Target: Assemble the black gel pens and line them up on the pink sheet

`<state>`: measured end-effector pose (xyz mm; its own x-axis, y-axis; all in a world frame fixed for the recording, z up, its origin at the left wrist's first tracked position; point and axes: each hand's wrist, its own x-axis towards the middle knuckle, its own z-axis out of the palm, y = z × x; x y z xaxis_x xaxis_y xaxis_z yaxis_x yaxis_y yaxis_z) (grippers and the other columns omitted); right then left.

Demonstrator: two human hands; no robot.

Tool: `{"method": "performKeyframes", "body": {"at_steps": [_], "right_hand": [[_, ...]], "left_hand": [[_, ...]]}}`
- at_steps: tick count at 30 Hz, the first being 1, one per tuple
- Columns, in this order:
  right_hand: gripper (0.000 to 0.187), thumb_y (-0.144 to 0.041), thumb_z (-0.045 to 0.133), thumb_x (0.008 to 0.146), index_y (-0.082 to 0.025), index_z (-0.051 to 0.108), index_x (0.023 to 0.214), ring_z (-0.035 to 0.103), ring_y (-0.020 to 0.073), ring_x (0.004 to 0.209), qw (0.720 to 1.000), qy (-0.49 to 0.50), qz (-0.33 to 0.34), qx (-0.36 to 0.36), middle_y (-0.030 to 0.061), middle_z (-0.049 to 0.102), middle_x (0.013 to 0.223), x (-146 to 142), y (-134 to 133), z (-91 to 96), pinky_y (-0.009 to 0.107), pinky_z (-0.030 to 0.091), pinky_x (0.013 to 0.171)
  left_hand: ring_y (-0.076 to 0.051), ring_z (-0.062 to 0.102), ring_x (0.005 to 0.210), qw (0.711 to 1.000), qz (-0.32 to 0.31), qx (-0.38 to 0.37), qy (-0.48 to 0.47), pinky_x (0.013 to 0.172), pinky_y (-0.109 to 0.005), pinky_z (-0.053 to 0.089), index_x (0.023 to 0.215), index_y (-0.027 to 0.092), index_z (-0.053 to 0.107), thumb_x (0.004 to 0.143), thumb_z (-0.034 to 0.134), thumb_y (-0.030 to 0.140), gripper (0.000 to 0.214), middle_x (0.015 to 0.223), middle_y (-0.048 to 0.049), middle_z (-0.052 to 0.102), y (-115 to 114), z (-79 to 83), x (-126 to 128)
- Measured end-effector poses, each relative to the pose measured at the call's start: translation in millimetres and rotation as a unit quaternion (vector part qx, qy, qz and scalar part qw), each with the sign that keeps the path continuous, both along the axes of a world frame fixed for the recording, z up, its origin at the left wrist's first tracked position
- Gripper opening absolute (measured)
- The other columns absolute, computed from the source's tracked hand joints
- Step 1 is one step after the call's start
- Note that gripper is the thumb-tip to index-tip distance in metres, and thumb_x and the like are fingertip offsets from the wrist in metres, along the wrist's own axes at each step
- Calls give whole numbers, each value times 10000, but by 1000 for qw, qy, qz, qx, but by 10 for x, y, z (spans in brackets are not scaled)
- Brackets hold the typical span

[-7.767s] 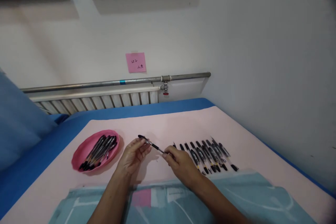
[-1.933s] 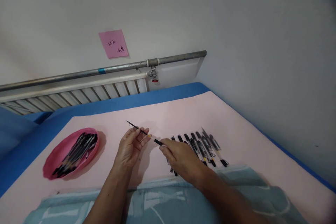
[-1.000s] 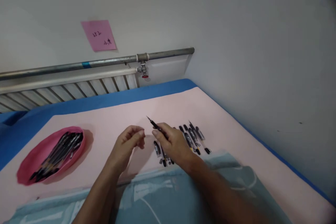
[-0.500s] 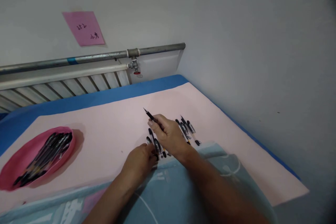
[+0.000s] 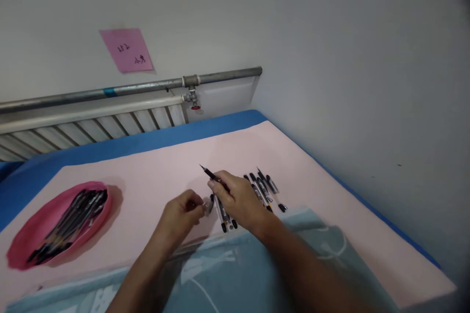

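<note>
Dim light covering wall [image 5: 330, 83]. Soft shadow falling just right of pink basket [image 5: 31, 237]; pens [image 5: 68, 225] inside blurring at near ends. Right forearm [image 5: 293, 249], well right of basket, smearing; corner far above-right of basket sitting dark.

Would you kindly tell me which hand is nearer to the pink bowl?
Left: the left hand is right of the pink bowl, not touching it; the right hand is farther right.

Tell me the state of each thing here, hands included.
Right hand: closed around a black pen.
Black pen: uncapped, tip bare.
Left hand: pinching a clear pen part.
Pen parts: lying loose on pink sheet.
Bowl: upright, holding pens.
Note: stuck to wall.
Red valve: open or shut, cannot tell.
</note>
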<state>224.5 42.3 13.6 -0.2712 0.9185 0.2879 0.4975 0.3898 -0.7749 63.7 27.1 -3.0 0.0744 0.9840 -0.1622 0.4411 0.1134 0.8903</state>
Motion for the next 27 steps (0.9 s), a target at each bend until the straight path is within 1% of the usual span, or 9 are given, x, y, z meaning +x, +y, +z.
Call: {"method": "performKeyframes", "body": {"at_steps": [2, 3, 5, 7, 9, 13, 15, 20, 27], "right_hand": [[227, -330, 382, 881, -194, 558, 838, 490, 101, 616, 1000, -11, 17, -11, -17, 558, 680, -34, -18, -9, 202, 301, 562], [230, -332, 375, 886, -195, 556, 843, 495, 102, 622, 999, -15, 26, -15, -14, 565, 691, -56, -30, -15, 203, 301, 563], [235, -328, 367, 892, -196, 551, 830, 500, 105, 633, 998, -22, 46, -21, -8, 575, 709, -103, -52, -31, 203, 301, 564], [236, -324, 366, 893, -193, 543, 806, 503, 107, 640, 997, -34, 65, -26, -1, 581, 721, -144, -69, -50, 203, 301, 564], [232, -319, 367, 892, -192, 534, 794, 504, 109, 641, 996, -49, 75, -31, 2, 584, 723, -174, -79, -72, 204, 299, 564], [222, -316, 363, 893, -194, 527, 804, 503, 111, 640, 994, -67, 77, -35, 4, 586, 729, -203, -88, -108, 205, 297, 568], [224, -312, 359, 895, -193, 528, 810, 502, 112, 646, 994, -70, 81, -33, 8, 586, 741, -212, -92, -120, 206, 299, 574], [211, -293, 363, 894, -191, 531, 819, 494, 106, 642, 994, -61, 83, -24, 8, 583, 754, -230, -98, -128, 204, 300, 575], [237, -311, 371, 891, -180, 526, 767, 487, 106, 596, 996, -61, 61, -27, 5, 566, 680, -216, -81, -146, 210, 274, 536]], "left_hand": [[-126, 554, 566, 983, 71, -20, -168, 574, -246, 440, 679, 173, 571, 620, 649, 237, 116, 585, 15, 581, 42, 68, -129], [-123, 569, 576, 968, 98, -25, -230, 594, -251, 462, 721, 169, 586, 606, 676, 232, 159, 599, 18, 591, 60, 94, -190], [-125, 602, 612, 939, 140, -33, -312, 628, -259, 492, 809, 155, 615, 588, 710, 201, 245, 650, 5, 623, 92, 124, -291], [-139, 626, 660, 916, 165, -45, -362, 641, -262, 510, 832, 130, 632, 590, 720, 172, 262, 708, -29, 650, 119, 128, -356], [-149, 634, 702, 896, 172, -60, -406, 639, -258, 521, 793, 115, 639, 607, 711, 143, 201, 753, -50, 659, 140, 120, -382], [-106, 617, 666, 853, 186, -81, -480, 641, -227, 525, 756, 114, 645, 639, 680, 71, 130, 725, -26, 641, 156, 113, -356], [-99, 613, 654, 839, 186, -90, -503, 656, -225, 526, 756, 112, 646, 647, 665, 43, 130, 706, -24, 636, 154, 114, -335], [-102, 620, 681, 827, 163, -102, -529, 679, -227, 525, 763, 122, 642, 664, 653, 44, 126, 733, -31, 651, 142, 97, -315], [-98, 616, 706, 850, 128, -90, -504, 714, -220, 504, 763, 125, 653, 630, 704, 99, 145, 763, -22, 657, 125, 76, -263]]}}
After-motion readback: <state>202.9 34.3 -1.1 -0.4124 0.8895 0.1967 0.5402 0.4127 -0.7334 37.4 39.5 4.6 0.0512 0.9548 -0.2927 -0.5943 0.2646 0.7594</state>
